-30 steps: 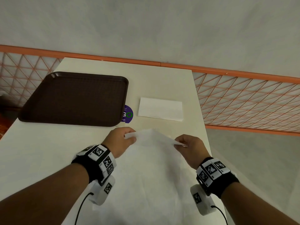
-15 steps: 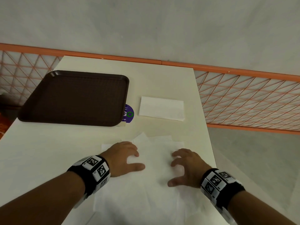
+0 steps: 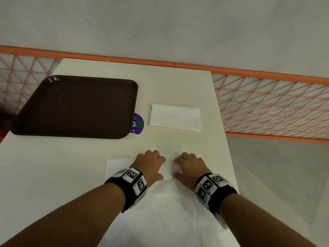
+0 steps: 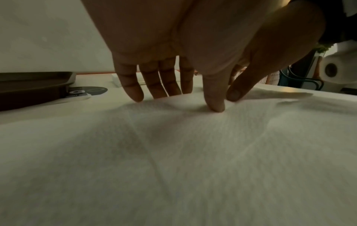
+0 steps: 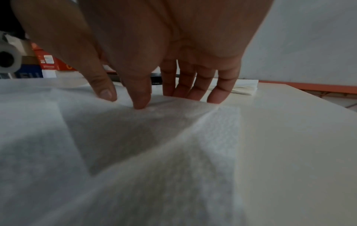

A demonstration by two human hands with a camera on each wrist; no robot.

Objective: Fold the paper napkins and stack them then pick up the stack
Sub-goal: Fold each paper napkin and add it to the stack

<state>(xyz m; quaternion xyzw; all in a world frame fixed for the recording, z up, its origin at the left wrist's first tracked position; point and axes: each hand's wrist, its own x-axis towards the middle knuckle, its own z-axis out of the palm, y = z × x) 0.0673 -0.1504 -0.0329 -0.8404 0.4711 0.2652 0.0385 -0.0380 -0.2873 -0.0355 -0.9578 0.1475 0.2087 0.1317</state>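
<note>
A large white paper napkin [image 3: 165, 211] lies spread on the near part of the cream table [image 3: 74, 172], creased and slightly rumpled [image 4: 173, 152] [image 5: 135, 152]. My left hand [image 3: 151, 163] and right hand [image 3: 189, 164] press side by side on its far edge with fingers straight. In the wrist views the left fingertips [image 4: 214, 105] and right fingertips [image 5: 141, 104] push down on the paper. A stack of folded white napkins [image 3: 175, 117] rests farther back on the table, apart from both hands.
A dark brown tray [image 3: 76, 107] sits at the back left, partly covering a purple round sticker [image 3: 138, 123]. The table's right edge [image 3: 229, 157] runs close to my right hand. An orange mesh railing [image 3: 270, 106] stands beyond it.
A second ago both hands held the napkin's far edge lifted in a pinch. They laid it down, and both hands now press flat, closer together, near the far edge.
</note>
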